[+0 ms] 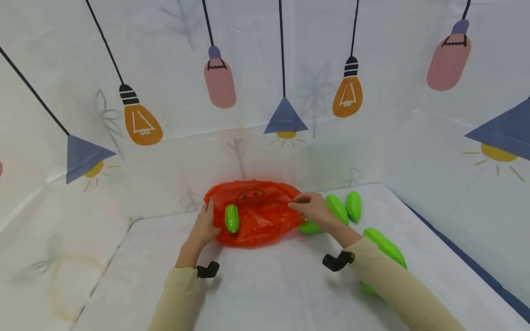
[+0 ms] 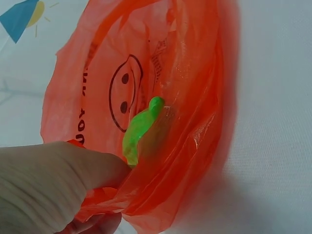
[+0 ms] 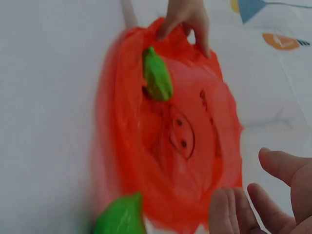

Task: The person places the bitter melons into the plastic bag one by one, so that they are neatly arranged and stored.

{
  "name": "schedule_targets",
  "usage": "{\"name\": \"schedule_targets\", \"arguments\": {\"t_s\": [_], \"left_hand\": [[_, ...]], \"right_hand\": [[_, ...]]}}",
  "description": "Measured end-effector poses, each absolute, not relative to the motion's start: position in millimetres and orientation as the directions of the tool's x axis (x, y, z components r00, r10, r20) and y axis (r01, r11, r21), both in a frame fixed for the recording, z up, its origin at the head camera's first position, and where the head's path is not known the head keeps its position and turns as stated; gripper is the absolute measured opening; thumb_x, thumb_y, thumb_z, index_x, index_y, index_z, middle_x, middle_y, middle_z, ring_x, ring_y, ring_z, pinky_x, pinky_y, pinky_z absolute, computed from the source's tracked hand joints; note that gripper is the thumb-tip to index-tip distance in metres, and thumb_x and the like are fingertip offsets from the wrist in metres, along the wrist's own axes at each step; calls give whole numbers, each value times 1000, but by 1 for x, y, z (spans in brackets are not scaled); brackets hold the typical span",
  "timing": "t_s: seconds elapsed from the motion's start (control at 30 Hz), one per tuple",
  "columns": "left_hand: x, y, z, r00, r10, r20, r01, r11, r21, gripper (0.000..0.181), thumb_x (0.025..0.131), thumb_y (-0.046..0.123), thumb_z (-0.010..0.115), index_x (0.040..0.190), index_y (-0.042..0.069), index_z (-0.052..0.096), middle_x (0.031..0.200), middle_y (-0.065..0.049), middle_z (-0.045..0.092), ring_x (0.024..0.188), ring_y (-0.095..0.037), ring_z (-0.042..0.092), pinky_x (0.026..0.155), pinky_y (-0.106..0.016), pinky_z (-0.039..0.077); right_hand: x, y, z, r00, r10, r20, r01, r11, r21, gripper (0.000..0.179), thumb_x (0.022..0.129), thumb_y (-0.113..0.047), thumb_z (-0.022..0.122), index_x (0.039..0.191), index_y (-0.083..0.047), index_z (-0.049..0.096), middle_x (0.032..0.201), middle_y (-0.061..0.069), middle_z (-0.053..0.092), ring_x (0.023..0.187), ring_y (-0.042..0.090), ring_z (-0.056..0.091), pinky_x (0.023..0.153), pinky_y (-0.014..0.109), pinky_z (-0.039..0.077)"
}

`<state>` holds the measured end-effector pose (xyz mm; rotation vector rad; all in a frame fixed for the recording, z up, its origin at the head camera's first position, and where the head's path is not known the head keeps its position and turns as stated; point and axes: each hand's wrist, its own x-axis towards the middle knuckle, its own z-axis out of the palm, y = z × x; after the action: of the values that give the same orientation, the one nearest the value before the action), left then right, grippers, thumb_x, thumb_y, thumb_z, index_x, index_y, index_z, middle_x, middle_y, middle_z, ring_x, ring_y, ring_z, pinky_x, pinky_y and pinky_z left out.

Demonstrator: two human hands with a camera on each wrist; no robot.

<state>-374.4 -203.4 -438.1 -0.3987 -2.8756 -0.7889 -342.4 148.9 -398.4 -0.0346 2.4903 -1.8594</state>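
Observation:
A red plastic bag (image 1: 265, 220) with a printed smiley face lies with its mouth spread wide at the back of the white table. My left hand (image 1: 204, 225) grips its left edge, the thumb inside the mouth and the other fingers outside, as the left wrist view shows. Within the bag sits one glossy green, elongated fruit-like piece (image 1: 232, 219), close to the left hand. By the bag's right edge is my right hand (image 1: 313, 208), its fingers loosely bent and nothing between them (image 3: 273, 195). Whether its fingertips touch the bag is hard to tell.
Several more green pieces lie right of the bag: one (image 1: 310, 227) beside it, one (image 1: 337, 208) behind the right hand, another (image 1: 354, 207) farther right and a larger one (image 1: 386, 247) by the right forearm. White sheeting (image 1: 265, 156) with printed lamps stands behind the table.

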Motion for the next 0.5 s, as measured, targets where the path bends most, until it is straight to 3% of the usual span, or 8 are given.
{"name": "schedule_targets", "arguments": {"t_s": [0.2, 0.37, 0.5], "left_hand": [[-375, -199, -441, -964, 213, 160, 264, 841, 472, 99, 79, 2, 72, 152, -6, 6, 150, -33, 19, 126, -51, 39, 101, -60, 38], [-376, -198, -440, -960, 216, 179, 275, 847, 454, 99, 79, 5, 73, 152, -6, 7, 149, -34, 21, 123, -51, 43, 98, -61, 40], [-375, -198, -438, -964, 204, 169, 261, 847, 464, 101, 79, 6, 75, 153, -4, 7, 150, -32, 22, 124, -48, 42, 98, -60, 40]], "right_hand": [[-341, 188, -417, -993, 77, -85, 103, 281, -954, 42, 89, -28, 71, 117, 1, 61, 107, 15, 62, 88, 31, 62, 77, 34, 57], [-338, 206, -427, -984, 124, -131, 160, 259, -952, 47, 88, -33, 72, 120, 0, 60, 107, 14, 61, 78, 21, 61, 72, 26, 54], [-335, 213, -434, -977, 152, -151, 187, 258, -948, 47, 89, -33, 71, 119, 1, 60, 107, 12, 60, 75, 18, 61, 72, 27, 55]]}}
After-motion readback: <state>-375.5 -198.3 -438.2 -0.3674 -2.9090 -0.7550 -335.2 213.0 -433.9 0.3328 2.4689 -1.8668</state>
